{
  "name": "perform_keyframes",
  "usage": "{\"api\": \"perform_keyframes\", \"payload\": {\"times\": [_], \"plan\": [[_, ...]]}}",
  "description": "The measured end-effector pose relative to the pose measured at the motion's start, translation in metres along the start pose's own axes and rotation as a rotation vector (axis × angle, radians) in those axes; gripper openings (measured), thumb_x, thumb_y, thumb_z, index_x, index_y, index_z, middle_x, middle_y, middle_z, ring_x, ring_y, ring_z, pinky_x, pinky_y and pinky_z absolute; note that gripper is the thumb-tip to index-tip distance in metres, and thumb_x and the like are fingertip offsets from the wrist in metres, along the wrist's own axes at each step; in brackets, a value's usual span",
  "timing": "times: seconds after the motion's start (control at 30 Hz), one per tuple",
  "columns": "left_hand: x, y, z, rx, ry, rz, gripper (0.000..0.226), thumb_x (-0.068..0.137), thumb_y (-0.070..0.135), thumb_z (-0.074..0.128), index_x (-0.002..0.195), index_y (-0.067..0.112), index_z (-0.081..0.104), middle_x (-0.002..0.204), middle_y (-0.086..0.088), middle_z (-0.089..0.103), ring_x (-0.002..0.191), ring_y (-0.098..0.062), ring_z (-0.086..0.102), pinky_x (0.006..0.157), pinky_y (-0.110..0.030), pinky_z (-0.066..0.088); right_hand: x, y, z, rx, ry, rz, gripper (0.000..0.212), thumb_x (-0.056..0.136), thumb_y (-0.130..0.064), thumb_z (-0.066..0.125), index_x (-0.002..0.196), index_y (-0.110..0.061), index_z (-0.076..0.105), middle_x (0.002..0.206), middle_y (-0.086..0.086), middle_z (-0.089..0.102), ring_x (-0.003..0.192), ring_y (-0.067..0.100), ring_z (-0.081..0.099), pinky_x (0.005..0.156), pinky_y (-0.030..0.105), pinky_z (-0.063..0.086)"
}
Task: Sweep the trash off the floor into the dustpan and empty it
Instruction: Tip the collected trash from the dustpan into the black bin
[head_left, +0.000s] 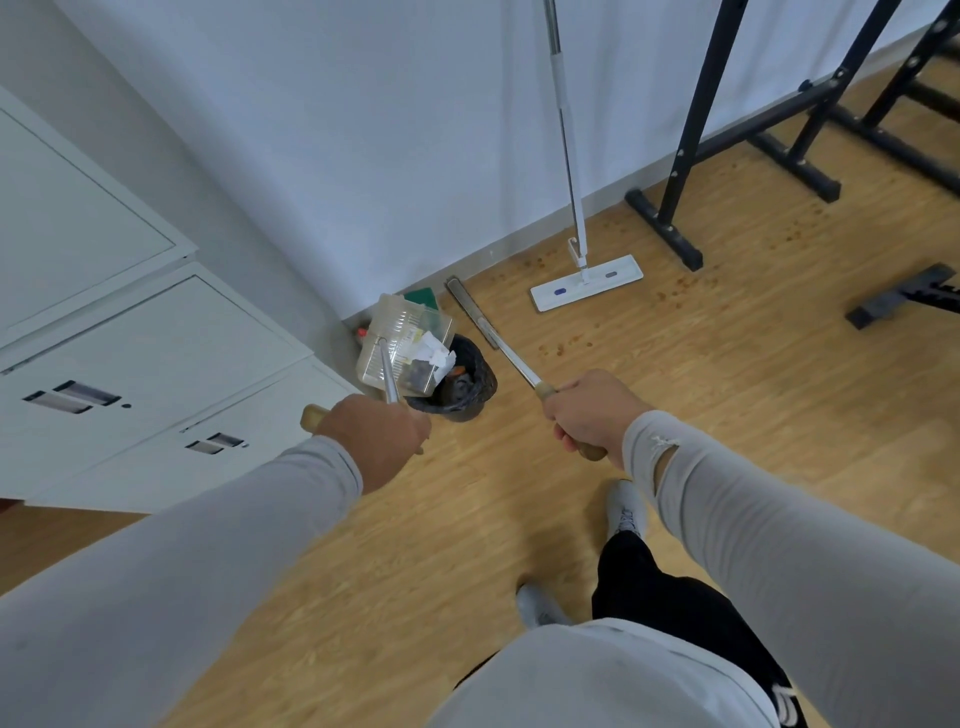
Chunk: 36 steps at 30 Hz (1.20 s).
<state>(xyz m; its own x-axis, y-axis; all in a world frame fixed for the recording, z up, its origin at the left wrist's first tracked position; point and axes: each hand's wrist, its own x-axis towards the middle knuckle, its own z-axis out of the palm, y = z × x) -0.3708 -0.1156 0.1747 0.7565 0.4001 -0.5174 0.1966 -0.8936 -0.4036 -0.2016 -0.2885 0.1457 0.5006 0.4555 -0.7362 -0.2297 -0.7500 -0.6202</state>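
My left hand (375, 436) grips the wooden end of a metal handle that carries the clear plastic dustpan (397, 345). The dustpan is tilted over the small black-bagged trash bin (462, 387) in the corner, and white paper scraps (435, 356) hang at its lip above the bin's mouth. My right hand (589, 410) grips the wooden grip of the broom (470, 309), whose metal shaft runs up-left to a narrow grey head resting on the floor beside the bin.
White metal cabinets (130, 364) stand at the left, close to the bin. A flat white mop (586, 282) leans on the wall. Black metal rack legs (670, 223) occupy the right. Brown crumbs (561, 347) dot the wood floor. My feet are below.
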Motion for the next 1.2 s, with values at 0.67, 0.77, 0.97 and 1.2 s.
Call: {"api": "perform_keyframes", "payload": {"times": [0.67,0.77,0.97,1.2], "plan": [[-0.007,0.0,-0.003,-0.032,0.007,-0.02,0.027,0.098,0.012,0.046,0.119,0.029,0.052,0.081,0.01,0.045,0.074,-0.025,0.054,0.067,-0.045,0.048,-0.003,0.001,-0.003,-0.04,-0.001,0.005,0.029,0.097,-0.021,0.054,0.106,0.0,0.071,0.075,0.013,0.067,0.068,0.027,0.056,0.053,0.032,0.041],[-0.012,0.002,-0.011,0.039,0.048,0.016,0.028,0.1,0.012,0.044,0.122,0.026,0.052,0.097,0.003,0.059,0.082,-0.026,0.063,0.055,-0.031,0.039,-0.006,0.003,-0.002,-0.038,0.008,0.006,0.028,0.095,-0.021,0.055,0.106,-0.001,0.071,0.075,0.013,0.067,0.067,0.026,0.057,0.062,0.036,0.044],[-0.003,0.001,-0.011,0.03,0.042,0.012,0.027,0.098,0.012,0.045,0.12,0.026,0.053,0.097,0.005,0.06,0.08,-0.026,0.062,0.055,-0.034,0.044,-0.004,0.005,-0.006,-0.006,0.022,0.006,0.028,0.094,-0.021,0.057,0.108,0.0,0.069,0.075,0.014,0.066,0.068,0.026,0.055,0.059,0.036,0.042],[-0.008,-0.008,-0.008,-0.015,0.073,0.046,0.028,0.095,0.009,0.043,0.117,0.024,0.051,0.099,0.0,0.061,0.08,-0.03,0.065,0.071,-0.044,0.054,-0.001,0.005,-0.008,-0.05,0.002,-0.046,0.018,0.094,-0.01,0.058,0.103,0.0,0.069,0.081,0.015,0.065,0.07,0.027,0.059,0.069,0.038,0.051]]}}
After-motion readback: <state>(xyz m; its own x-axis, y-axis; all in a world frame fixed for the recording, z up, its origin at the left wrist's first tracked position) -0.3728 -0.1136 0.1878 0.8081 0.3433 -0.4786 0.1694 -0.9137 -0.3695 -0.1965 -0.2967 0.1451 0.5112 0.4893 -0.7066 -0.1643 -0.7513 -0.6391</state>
